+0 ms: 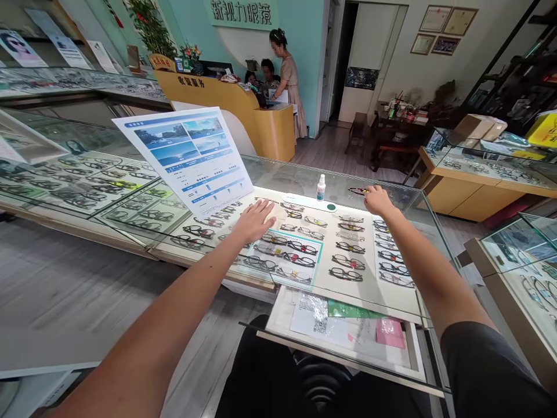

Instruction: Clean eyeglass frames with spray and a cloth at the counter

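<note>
My left hand (255, 222) lies on the glass top of a display case (278, 177), palm down with fingers stretched out, holding nothing. Close by it stands a tilted printed sheet (187, 162) with landscape pictures. At the far right side of the glass, my right hand (378, 200) is closed on a pair of eyeglasses (357, 190); dark frame parts show on both sides of the fingers. Between the hands, a small white spray bottle (321, 188) stands upright near a round green spot (331, 207). Under the glass, rows of eyeglasses (350, 248) lie on white trays.
Below the case, in front of my legs, a drawer (282, 325) is pulled out with papers and a pink packet (390, 332) inside. Several people are at a yellow counter (272, 130) at the back. More display cases (513, 255) stand on the right.
</note>
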Tool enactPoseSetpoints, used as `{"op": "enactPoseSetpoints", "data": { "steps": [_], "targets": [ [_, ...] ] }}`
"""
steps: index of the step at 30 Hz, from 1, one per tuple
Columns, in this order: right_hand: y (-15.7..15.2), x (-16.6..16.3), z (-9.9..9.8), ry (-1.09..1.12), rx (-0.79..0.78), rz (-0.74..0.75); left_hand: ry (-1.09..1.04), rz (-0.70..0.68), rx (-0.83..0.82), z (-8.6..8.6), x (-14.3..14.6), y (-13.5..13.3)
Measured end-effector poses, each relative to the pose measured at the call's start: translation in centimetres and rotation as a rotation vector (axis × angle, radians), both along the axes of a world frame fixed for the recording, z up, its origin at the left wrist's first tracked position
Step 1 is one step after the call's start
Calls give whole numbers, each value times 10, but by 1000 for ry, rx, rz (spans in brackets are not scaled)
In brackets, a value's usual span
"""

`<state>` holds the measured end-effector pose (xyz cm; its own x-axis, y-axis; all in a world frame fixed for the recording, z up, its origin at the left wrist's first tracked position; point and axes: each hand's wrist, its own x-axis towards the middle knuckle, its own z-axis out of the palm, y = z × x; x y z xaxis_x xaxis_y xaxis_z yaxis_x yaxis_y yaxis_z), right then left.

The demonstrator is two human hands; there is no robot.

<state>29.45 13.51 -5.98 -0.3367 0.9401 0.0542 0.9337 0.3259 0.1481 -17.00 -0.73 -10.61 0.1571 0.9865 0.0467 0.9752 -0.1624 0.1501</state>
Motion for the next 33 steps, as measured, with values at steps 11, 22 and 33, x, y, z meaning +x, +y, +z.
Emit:
{"op": "enactPoseSetpoints", "data": {
  "steps": [11,22,33],
  "targets": [
    [-132,-11,54,155,-79,193,-3,-4,-18,0,0,1],
    [-352,-7,63,528,-1042,322,-11,41,-39,2,8,-1],
    [-287,-85,-129,376,-329,137,-29,62,-39,2,6,-2]
  ]
}}
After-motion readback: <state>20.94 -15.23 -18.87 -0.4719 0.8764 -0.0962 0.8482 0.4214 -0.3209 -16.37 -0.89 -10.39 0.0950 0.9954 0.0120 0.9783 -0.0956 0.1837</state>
